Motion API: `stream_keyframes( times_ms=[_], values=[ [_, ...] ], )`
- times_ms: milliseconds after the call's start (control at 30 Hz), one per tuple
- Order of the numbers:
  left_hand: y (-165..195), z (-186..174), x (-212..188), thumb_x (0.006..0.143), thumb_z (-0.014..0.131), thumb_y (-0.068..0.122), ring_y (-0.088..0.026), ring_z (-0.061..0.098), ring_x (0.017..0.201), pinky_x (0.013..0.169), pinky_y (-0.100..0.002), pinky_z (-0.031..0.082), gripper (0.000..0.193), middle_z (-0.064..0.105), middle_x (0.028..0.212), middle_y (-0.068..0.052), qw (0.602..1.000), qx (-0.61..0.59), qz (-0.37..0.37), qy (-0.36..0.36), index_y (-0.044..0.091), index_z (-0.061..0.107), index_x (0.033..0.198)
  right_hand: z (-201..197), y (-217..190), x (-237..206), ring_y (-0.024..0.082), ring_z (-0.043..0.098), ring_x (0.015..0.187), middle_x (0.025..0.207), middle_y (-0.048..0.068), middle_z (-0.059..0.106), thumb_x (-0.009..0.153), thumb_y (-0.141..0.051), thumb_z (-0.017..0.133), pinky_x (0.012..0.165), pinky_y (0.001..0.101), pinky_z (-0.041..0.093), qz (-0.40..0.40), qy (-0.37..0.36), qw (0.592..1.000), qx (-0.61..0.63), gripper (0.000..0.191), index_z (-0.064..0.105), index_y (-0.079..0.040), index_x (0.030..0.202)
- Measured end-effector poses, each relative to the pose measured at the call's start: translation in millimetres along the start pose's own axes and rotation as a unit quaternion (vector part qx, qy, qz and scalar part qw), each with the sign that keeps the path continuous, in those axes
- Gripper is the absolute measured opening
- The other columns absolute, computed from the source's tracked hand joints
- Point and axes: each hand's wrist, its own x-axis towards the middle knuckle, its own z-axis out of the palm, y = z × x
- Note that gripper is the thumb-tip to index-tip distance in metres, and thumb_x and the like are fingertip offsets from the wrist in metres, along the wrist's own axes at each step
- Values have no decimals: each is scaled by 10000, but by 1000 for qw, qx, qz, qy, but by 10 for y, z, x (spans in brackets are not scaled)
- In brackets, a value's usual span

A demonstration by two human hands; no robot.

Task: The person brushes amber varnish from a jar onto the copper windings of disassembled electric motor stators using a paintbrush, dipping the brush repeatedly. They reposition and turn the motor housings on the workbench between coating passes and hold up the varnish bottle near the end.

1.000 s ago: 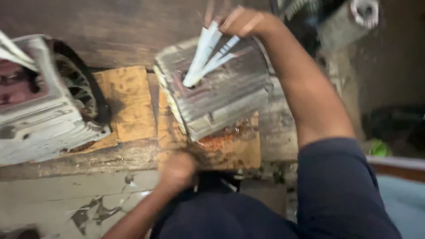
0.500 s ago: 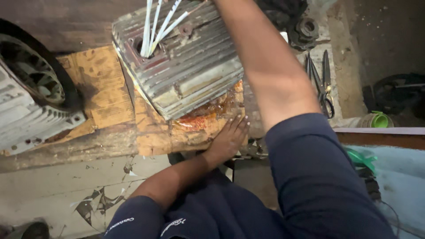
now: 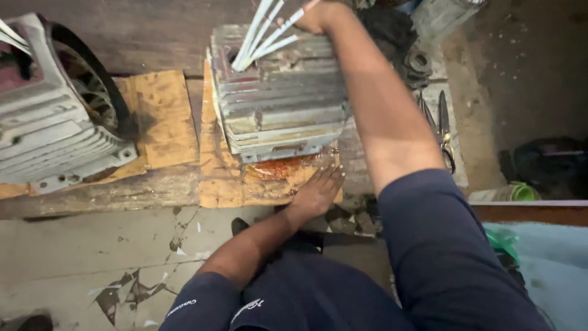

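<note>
A grey finned motor housing (image 3: 282,104) rests on a wooden board (image 3: 214,165), with copper windings (image 3: 282,167) showing at its near end. White sleeved leads (image 3: 263,30) stick out of its top. My right hand (image 3: 321,15) reaches over the housing and grips the far ends of those leads. My left hand (image 3: 318,191) lies flat with fingers spread on the board, just below the copper windings.
A second grey finned motor (image 3: 55,129) with a fan guard lies at the left on another board. Scissors (image 3: 442,132) lie on the bench to the right, near black metal rings (image 3: 419,61). A green-capped item (image 3: 517,192) sits lower right. Cracked concrete floor (image 3: 92,257) lies below.
The view has shifted, so the housing sits more centrally. My left hand has opened flat against the board under the windings. My right hand still holds the white leads.
</note>
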Motion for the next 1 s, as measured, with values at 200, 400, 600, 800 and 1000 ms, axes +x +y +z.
stream_keyframes(
  times_ms=[200,400,600,800,1000],
  values=[
    [16,-38,9,907,475,163,-387,367,1483,1233,-502,283,590,434,1559,-242,998,39,38,15,-57,473,1455,73,99,-224,417,542,1280,1342,260,595,979,-714,482,1047,471,425,183,-47,981,38,719,661,-101,1310],
    [18,-148,17,882,548,214,-376,358,1491,1245,-486,261,654,436,1565,-225,999,32,32,-8,-56,467,1472,197,284,-191,397,607,1254,1304,265,643,914,-728,550,1049,453,460,302,-42,950,66,760,697,-58,1242],
    [104,-843,-100,885,700,418,-371,398,1470,1214,-496,296,674,474,1545,-183,993,-102,46,-42,21,552,1409,207,328,-373,450,621,1198,1221,262,675,962,-638,554,1016,469,481,240,76,964,81,644,721,-64,1204],
    [-151,-2057,-1029,855,707,169,-300,594,1334,1118,-432,455,546,640,1414,-128,942,-253,-209,73,76,606,1383,499,-158,-1093,455,449,1423,1481,292,525,1068,-470,579,1217,551,281,110,203,971,-67,629,513,14,1464],
    [-233,-2389,-1473,1057,532,430,-337,591,1383,1186,-448,419,585,640,1438,-230,749,-453,-377,303,-40,581,1401,925,-769,-1358,400,405,1467,1547,241,484,1030,-447,607,1244,545,242,182,295,926,-151,657,502,-12,1510]
  ],
)
